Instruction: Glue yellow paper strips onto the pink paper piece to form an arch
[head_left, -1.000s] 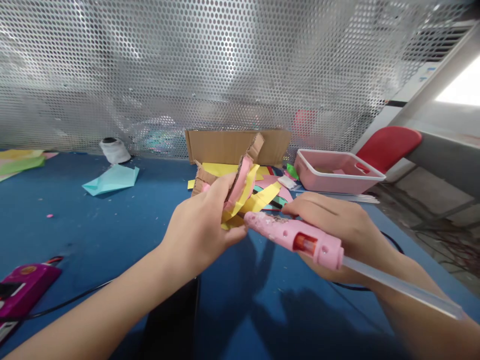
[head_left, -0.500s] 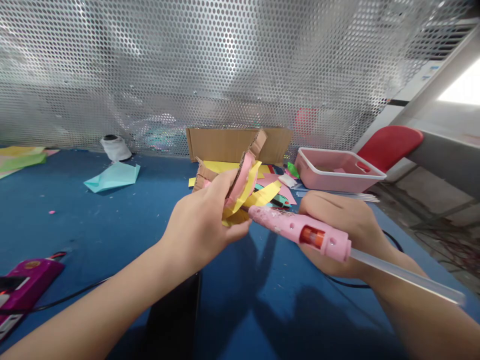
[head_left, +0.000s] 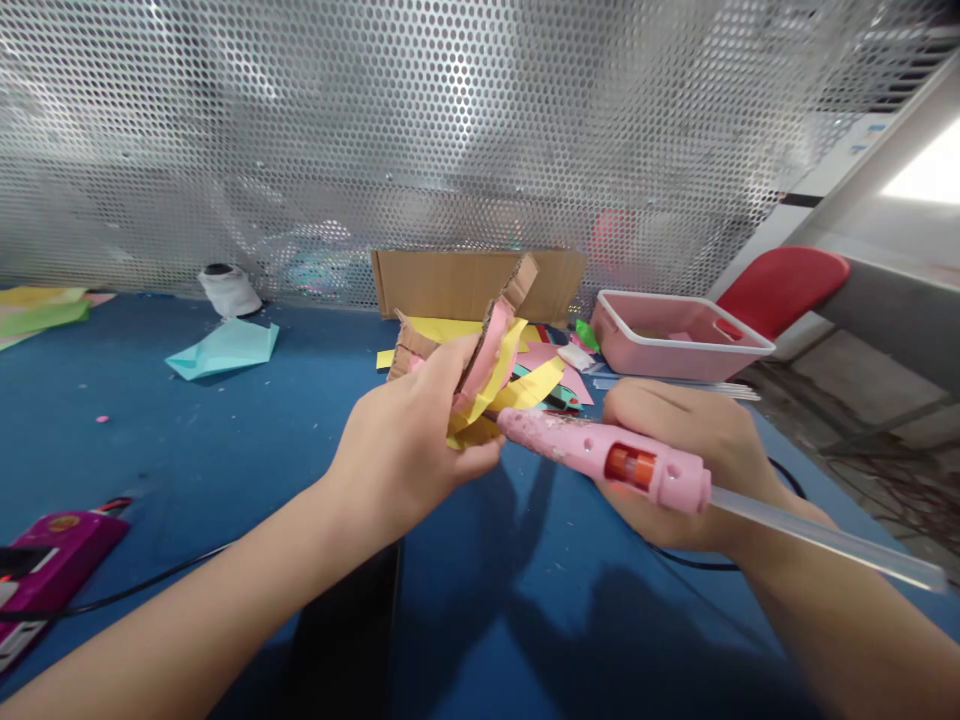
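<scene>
My left hand grips a cardboard craft piece layered with pink and yellow paper, and one corrugated strip sticks up from it. Wrapped round a pink hot glue gun is my right hand. The gun's nozzle end points left into the yellow paper beside my left fingertips; its very tip is hidden there. A clear glue stick juts out of the gun's back end toward the lower right. An orange part shows through the window in the gun's body.
A pink basket stands at the back right, near clear glue sticks. Behind my hands are a cardboard panel and coloured paper. At left lie a purple power strip, a cable and folded turquoise paper. A dark flat object lies in front.
The glue gun and my right hand have shifted very slightly to the right, with the gun's rear a little higher. My left hand keeps its hold on the craft piece.
</scene>
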